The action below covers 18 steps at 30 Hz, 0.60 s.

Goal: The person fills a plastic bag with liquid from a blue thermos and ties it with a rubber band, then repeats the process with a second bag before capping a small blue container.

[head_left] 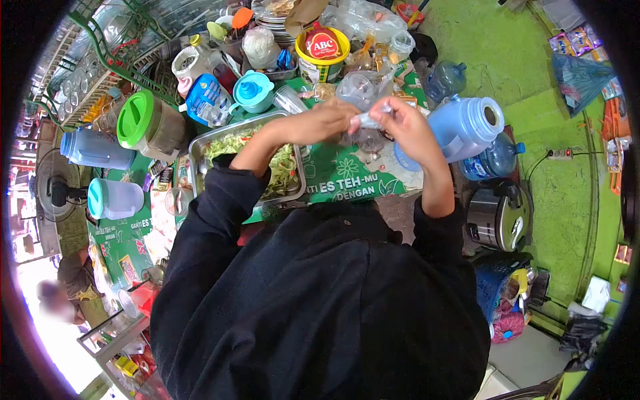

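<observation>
Both hands meet above the green printed table cover (340, 190). My left hand (325, 122) reaches across from the left, its fingers closed on the left end of a small clear plastic bag (368, 121). My right hand (402, 125) pinches the other end of this bag between thumb and fingers. What the bag holds is too small to tell. Under my left forearm lies a metal tray (301, 175) of shredded green vegetables (283, 167), partly covered by the sleeve. Clear plastic bags or cups (357, 87) stand just behind the hands.
A blue jug (467, 127) and water bottles (477, 167) stand right of the hands. Left are a green-lidded container (143, 123) and a teal-lidded tub (117, 199). Behind stand a yellow ABC bucket (323, 53) and a light-blue pitcher (253, 92). A rice cooker (497, 217) is at right.
</observation>
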{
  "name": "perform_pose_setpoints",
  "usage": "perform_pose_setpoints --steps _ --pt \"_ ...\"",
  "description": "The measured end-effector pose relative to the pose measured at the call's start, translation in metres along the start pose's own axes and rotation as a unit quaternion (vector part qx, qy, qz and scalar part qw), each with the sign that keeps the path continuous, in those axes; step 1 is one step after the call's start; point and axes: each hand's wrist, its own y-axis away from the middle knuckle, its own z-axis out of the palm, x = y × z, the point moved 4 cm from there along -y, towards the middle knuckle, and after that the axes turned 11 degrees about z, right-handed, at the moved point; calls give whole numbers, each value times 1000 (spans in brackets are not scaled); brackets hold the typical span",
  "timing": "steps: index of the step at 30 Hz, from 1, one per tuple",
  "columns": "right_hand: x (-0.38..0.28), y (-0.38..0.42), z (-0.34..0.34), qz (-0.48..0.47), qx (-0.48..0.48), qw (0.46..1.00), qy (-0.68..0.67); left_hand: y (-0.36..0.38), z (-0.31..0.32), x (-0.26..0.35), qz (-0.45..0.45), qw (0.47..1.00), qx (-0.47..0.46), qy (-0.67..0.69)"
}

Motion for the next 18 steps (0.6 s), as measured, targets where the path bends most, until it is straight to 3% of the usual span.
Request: perform_pose_setpoints --steps 3,5,9,11,16,18 --pt "-19 -12 -9 -14 38 997 -63 -23 -28 13 32 997 -34 -59" --pt "-35 -15 -11 -26 51 993 -100 -35 -39 15 86 991 8 -107" --pt "-61 -17 -19 -83 99 986 -110 -50 -60 38 33 999 18 -28" --pt "-71 -17 -22 -100 112 983 -105 -51 -66 46 -59 995 41 70" --pt "-79 -23 -27 -89 133 981 -109 -57 -70 58 -63 994 74 54" --pt "-80 -23 -29 -99 146 978 -110 -63 -70 59 42 996 63 -40"
